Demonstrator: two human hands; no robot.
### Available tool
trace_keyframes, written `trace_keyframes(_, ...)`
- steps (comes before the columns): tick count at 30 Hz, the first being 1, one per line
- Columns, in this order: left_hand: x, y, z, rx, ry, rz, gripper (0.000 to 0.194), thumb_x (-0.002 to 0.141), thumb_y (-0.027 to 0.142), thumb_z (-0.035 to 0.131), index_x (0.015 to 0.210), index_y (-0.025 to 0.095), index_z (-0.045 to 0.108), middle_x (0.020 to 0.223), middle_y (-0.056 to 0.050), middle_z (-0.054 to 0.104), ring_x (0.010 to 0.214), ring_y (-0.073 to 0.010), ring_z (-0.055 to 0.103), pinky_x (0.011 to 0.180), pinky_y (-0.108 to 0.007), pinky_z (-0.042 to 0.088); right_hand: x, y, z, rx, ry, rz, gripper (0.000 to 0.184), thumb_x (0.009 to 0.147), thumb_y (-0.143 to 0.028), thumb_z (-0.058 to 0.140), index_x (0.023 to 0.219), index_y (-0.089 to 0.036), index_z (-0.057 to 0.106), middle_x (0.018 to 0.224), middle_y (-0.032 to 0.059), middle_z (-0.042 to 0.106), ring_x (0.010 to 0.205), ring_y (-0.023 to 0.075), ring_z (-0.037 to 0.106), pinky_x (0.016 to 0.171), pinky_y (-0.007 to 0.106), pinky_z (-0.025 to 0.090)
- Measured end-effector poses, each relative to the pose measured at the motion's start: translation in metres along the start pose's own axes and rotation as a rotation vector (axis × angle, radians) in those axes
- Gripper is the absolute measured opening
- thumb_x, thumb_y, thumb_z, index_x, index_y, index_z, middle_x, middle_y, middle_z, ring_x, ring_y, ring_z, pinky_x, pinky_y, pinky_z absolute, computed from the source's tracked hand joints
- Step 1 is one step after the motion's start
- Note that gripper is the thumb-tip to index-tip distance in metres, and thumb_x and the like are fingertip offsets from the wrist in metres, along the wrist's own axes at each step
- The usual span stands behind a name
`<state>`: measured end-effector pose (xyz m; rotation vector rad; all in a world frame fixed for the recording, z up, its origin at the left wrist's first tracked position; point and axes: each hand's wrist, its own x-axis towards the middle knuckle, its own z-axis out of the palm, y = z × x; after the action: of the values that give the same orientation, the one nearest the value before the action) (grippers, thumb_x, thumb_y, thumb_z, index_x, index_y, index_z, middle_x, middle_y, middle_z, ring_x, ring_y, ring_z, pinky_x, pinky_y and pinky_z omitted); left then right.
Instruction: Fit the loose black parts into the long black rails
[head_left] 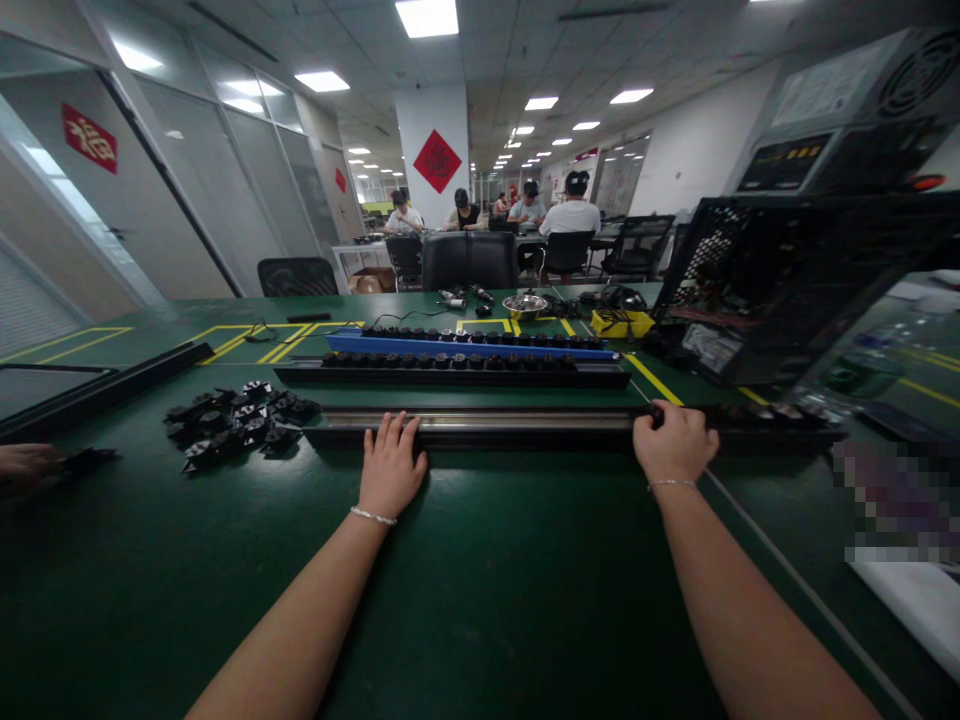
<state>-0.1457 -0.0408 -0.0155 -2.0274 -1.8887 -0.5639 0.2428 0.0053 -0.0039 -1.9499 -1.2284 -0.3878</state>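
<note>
A long black rail [525, 432] with a shiny metal channel lies across the green table before me. My left hand [394, 465] rests on its left part, fingers stretched over the near edge and top. Toward the right, my right hand [673, 440] is closed around a small black part [657, 414] at the channel; the fingers hide most of it. Right of that hand, several black parts [780, 412] sit in a row in the rail. A heap of loose black parts [244, 420] lies beyond my left hand, off the rail's left end.
Behind the rail stand another black rail [450, 375] and a blue rail [480, 346], both carrying rows of black parts. An open computer case [795, 270] stands at right. A metal bowl [525, 304] sits farther back. Another person's hand [28, 466] holds a black piece at far left.
</note>
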Motion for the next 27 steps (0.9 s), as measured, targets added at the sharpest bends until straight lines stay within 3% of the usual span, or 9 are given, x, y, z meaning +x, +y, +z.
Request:
trace_keyframes(9, 0.0, 0.001, -0.002, -0.005, -0.001, -0.001, 0.053, 0.082, 0.029, 0.047, 0.134, 0.019, 0.043, 0.142, -0.011, 0.044, 0.137, -0.03, 0.028, 0.109, -0.057, 0.024, -0.007, -0.014, -0.002, 0.026, -0.014, -0.124, 0.033, 0.073, -0.028, 0.044, 0.097, -0.018, 0.065, 0.092, 0.0104, 0.058, 0.093, 0.0266, 0.052, 0.094, 0.051, 0.031)
trace_keyframes(16, 0.001, 0.001, -0.003, -0.001, -0.011, 0.002, 0.052, 0.082, 0.03, 0.046, 0.133, 0.019, 0.043, 0.142, -0.011, 0.043, 0.137, -0.03, 0.027, 0.109, -0.057, 0.024, -0.01, -0.019, -0.001, 0.053, -0.027, -0.17, 0.041, 0.073, -0.027, 0.044, 0.108, -0.012, 0.06, 0.096, 0.0127, 0.061, 0.094, 0.0258, 0.053, 0.093, 0.045, 0.034)
trace_keyframes(27, 0.0, 0.001, -0.002, 0.007, -0.006, 0.008, 0.052, 0.082, 0.029, 0.045, 0.133, 0.019, 0.043, 0.141, -0.011, 0.044, 0.136, -0.0299, 0.028, 0.109, -0.056, 0.024, -0.017, -0.031, -0.002, 0.187, -0.094, -0.298, 0.025, 0.073, -0.021, 0.044, 0.093, -0.018, 0.059, 0.09, 0.0082, 0.064, 0.086, 0.0231, 0.057, 0.094, 0.046, 0.036)
